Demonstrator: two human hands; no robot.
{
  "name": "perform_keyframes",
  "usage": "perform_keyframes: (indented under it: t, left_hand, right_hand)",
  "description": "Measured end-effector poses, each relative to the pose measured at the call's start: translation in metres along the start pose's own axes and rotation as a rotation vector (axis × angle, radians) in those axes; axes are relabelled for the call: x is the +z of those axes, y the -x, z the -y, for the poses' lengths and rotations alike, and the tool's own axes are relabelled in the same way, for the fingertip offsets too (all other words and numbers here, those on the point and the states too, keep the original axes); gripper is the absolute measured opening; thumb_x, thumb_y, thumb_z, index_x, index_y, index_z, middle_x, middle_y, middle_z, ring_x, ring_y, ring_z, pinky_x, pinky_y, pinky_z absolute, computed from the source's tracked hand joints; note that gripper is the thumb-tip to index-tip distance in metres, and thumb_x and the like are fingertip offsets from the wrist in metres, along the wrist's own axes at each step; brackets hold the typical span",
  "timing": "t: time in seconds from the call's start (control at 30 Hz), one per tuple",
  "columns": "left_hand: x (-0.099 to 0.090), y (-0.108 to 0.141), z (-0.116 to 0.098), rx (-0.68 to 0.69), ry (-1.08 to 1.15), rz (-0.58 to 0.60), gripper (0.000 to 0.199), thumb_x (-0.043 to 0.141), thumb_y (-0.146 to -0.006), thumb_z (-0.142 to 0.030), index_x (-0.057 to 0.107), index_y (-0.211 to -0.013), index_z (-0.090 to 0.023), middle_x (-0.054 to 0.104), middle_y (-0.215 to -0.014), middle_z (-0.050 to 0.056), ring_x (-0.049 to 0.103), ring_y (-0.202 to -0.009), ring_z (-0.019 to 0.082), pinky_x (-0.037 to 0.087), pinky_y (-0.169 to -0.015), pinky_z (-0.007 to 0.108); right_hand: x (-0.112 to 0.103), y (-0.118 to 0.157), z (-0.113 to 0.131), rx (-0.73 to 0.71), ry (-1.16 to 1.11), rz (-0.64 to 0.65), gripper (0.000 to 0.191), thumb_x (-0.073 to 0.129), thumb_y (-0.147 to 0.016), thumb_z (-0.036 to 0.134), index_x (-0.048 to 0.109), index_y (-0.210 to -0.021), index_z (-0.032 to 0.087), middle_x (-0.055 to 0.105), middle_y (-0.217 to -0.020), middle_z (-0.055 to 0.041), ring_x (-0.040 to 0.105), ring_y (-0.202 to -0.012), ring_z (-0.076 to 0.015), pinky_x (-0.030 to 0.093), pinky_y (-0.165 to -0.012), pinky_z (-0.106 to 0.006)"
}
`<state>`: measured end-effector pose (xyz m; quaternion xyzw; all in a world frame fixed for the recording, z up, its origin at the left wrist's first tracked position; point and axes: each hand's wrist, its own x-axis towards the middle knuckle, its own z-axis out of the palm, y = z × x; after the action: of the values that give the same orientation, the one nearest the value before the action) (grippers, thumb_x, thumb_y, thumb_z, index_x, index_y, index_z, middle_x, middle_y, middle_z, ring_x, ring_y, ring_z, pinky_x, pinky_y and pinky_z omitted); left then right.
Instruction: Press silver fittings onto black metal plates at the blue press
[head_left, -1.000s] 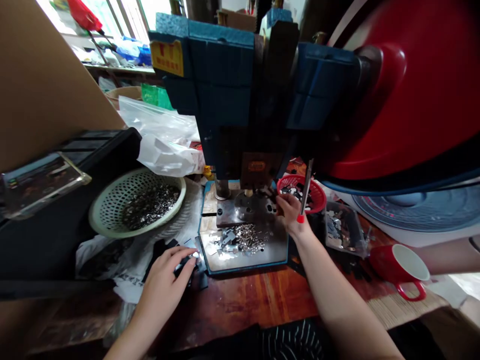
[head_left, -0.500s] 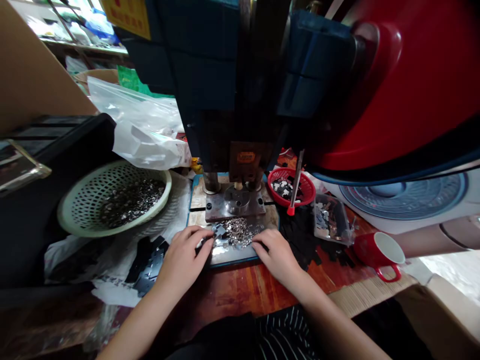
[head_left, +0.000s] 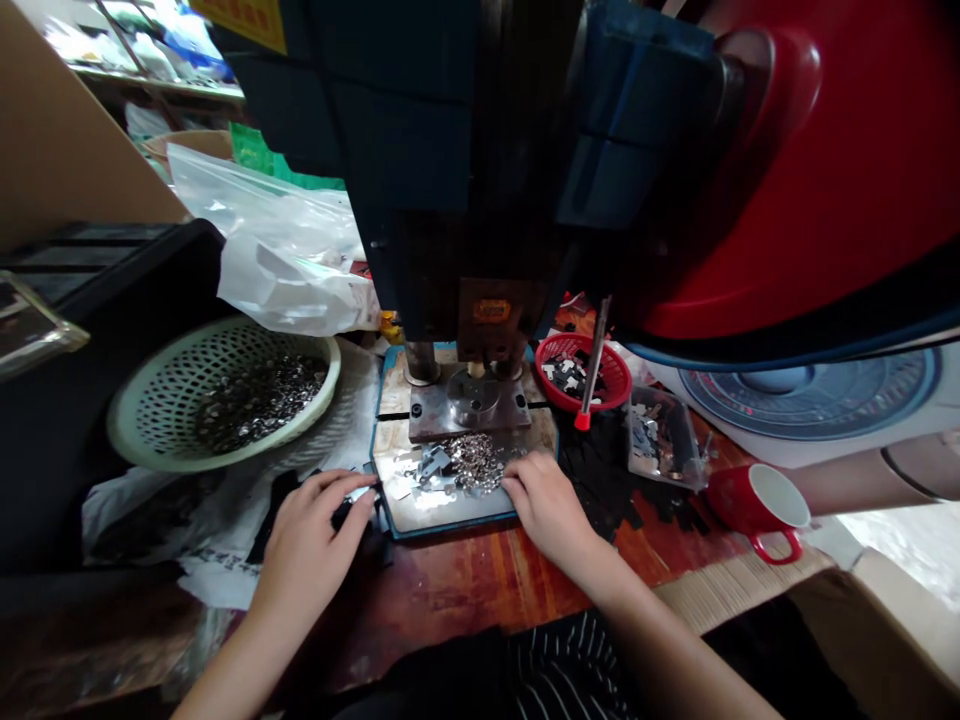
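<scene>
Both grips half-curled, holding nothing visible: right hand (head_left: 551, 510) touches metal pieces (head_left: 469, 465), left hand (head_left: 307, 540) beside.

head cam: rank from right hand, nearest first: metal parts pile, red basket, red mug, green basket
From the right hand:
1. Metal parts pile, on the press plate, at the fingertips.
2. Red basket, behind the hand, a little right.
3. Red mug, far right on the table.
4. Green basket, far left, beyond the left hand.

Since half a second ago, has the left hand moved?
Yes. The left hand has drawn back leftward off the metal tray, now resting past its left edge.
</scene>
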<state>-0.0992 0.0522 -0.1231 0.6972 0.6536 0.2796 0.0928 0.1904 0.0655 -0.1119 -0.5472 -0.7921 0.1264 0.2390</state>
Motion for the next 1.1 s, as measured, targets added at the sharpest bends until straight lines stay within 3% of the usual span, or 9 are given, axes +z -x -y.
perform_keyframes:
  t: [0.2,0.33,0.77,0.97,1.1]
  left_hand:
    - [-0.005,0.006,0.016,-0.031,-0.014,-0.032,0.035,0.045,-0.086,-0.048,0.066,-0.097,-0.024,0.060,-0.104,0.007,0.057,-0.099,0.027,0.043,-0.089,0.042]
    - [-0.006,0.009,0.011,-0.021,-0.003,-0.040,0.034,0.046,-0.086,-0.048,0.067,-0.097,-0.024,0.060,-0.104,0.007,0.056,-0.100,0.026,0.043,-0.090,0.041]
    - [-0.014,0.010,0.051,-0.082,-0.155,0.000,0.035,0.043,-0.087,-0.043,0.068,-0.098,-0.021,0.060,-0.106,0.010,0.055,-0.101,0.028,0.041,-0.093,0.043]
    - [-0.008,-0.001,0.050,-0.066,-0.235,0.126,0.035,0.041,-0.088,-0.040,0.066,-0.104,-0.021,0.060,-0.111,0.009,0.054,-0.104,0.026,0.040,-0.095,0.040]
    - [-0.003,-0.017,0.042,-0.126,-0.296,0.240,0.037,0.045,-0.085,-0.044,0.063,-0.111,-0.023,0.059,-0.113,0.010,0.054,-0.105,0.030,0.041,-0.091,0.043]
  right_hand:
    - [-0.007,-0.076,0.001,-0.075,-0.024,-0.283,0.012,0.052,-0.090,0.021,0.063,-0.086,0.021,0.064,-0.091,-0.0065,0.056,-0.089,-0.0223,0.045,-0.084,-0.036]
    - [-0.003,-0.110,0.001,-0.127,-0.002,-0.313,0.011,0.055,-0.088,0.019,0.065,-0.086,0.020,0.066,-0.095,-0.0069,0.057,-0.093,-0.0226,0.046,-0.084,-0.035]
    - [-0.002,-0.111,0.000,-0.207,-0.040,-0.257,0.011,0.057,-0.087,0.020,0.067,-0.085,0.021,0.067,-0.090,-0.0062,0.058,-0.090,-0.0217,0.046,-0.082,-0.033]
    - [0.004,-0.116,0.000,-0.177,0.116,-0.309,0.014,0.053,-0.089,0.024,0.066,-0.086,0.019,0.065,-0.088,-0.0092,0.057,-0.089,-0.0250,0.044,-0.079,-0.037]
    - [0.006,-0.115,0.001,-0.191,0.088,-0.329,0.013,0.053,-0.089,0.023,0.065,-0.084,0.020,0.066,-0.088,-0.0082,0.058,-0.090,-0.0238,0.045,-0.080,-0.036]
